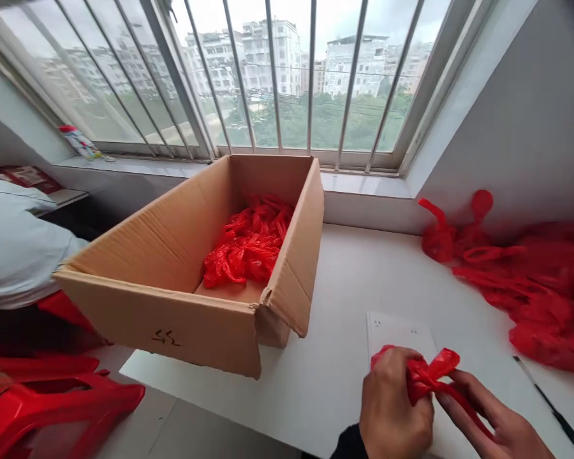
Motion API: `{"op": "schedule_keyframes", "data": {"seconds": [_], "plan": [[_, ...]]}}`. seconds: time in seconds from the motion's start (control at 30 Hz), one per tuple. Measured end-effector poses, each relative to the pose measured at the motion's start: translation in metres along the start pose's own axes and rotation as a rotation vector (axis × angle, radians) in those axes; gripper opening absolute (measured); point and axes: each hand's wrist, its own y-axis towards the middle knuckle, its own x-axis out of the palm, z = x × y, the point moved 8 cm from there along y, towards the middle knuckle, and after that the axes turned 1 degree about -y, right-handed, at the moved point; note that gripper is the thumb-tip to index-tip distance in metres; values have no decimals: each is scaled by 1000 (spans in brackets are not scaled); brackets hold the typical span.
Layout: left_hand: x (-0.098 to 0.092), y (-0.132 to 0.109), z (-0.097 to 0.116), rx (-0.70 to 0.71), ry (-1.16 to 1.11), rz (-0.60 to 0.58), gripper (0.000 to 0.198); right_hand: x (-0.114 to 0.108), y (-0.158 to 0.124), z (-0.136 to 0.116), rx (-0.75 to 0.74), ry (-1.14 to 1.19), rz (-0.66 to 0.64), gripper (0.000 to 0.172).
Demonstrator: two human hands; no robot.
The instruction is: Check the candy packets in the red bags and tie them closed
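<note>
Near the front edge of the white table [349, 280], my left hand [396, 405] is closed round a bunched red plastic bag [418, 380]. My right hand [492, 414] pinches a twisted end of the same bag between thumb and fingers, just right of the left hand. One short red loop sticks up between the hands. Beneath them lies a white sheet [387, 325] with small dark marks, partly covered by the hands. To the left stands an open cardboard box [162, 328] with several crumpled red bags [249, 245] inside.
A heap of red bags [545, 280] covers the table's right side, by the wall. A thin black tool [550, 401] lies at the right. Red stools [52, 408] and a person in a pale shirt [19, 242] are at the left. A barred window is behind the box.
</note>
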Motion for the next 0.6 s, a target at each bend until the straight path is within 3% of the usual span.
{"op": "schedule_keyframes", "data": {"seconds": [0.07,0.13,0.33,0.4,0.43,0.5,0.6], "plan": [[-6,-1,4,67,4,-13,51,-3,0,-20,9,7,-87,37],[-12,2,2,90,12,-17,54,-13,4,-33,26,24,-84,33],[-5,4,-23,27,21,-71,49,-52,9,-31,139,128,191,30],[-5,-1,-24,23,25,-54,47,-56,7,-34,123,187,160,31],[-6,-3,-23,26,23,-41,46,-53,7,-38,102,210,56,32],[-8,-6,-20,37,0,-27,45,-41,2,-51,27,238,-287,47],[-11,-7,-15,80,-2,-20,40,-28,-19,-68,-108,235,-787,101]]}}
